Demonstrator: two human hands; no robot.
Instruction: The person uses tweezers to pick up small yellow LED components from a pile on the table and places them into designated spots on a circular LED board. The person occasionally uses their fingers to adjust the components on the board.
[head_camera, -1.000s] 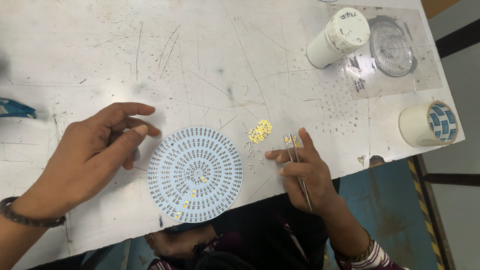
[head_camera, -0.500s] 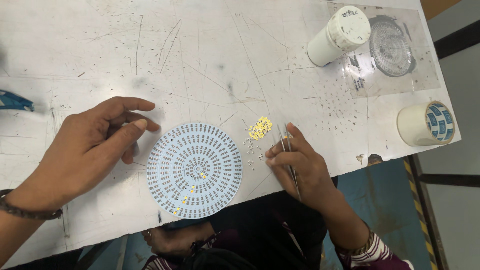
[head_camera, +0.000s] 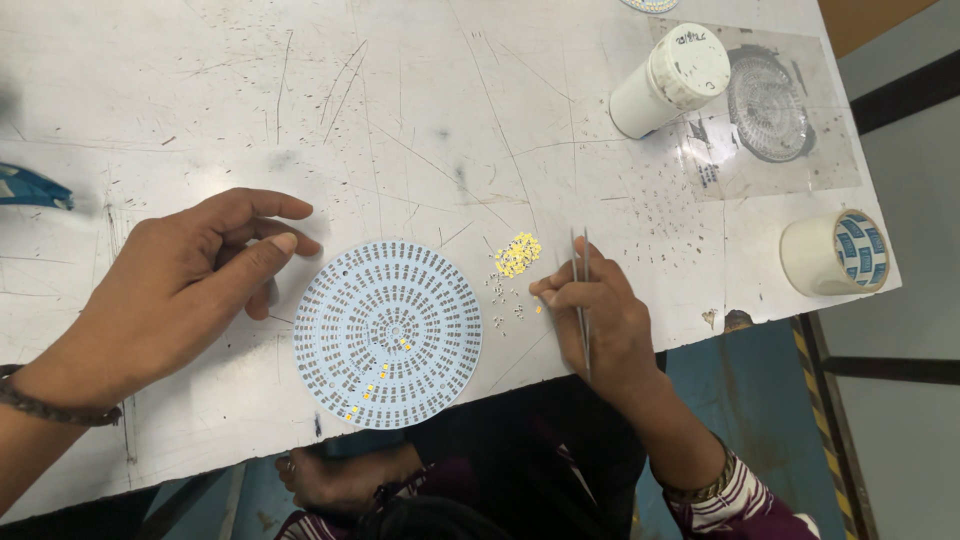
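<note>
Scratched white worktop (head_camera: 420, 110), round circuit board (head_camera: 388, 333) near its front edge.

Left hand (head_camera: 180, 285) rests loose and empty beside the board's left rim. Right hand (head_camera: 598, 312) pinches tweezers (head_camera: 580, 290) just right of a small yellow chip pile (head_camera: 517, 254); white canister (head_camera: 670, 80) and tape roll (head_camera: 835, 253) stand well apart.

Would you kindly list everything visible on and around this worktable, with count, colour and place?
table: one, scratched white, fills the view
round circuit board: one, pale blue, front centre
small chips: one pile, yellow, right of the board
tweezers: one, metal, in right hand
tube container: one, white, upper right
plastic sheet: one, clear, upper right
tape roll: one, white, right edge
blue object: one, left edge
left hand: beside the board
right hand: holding tweezers
</note>
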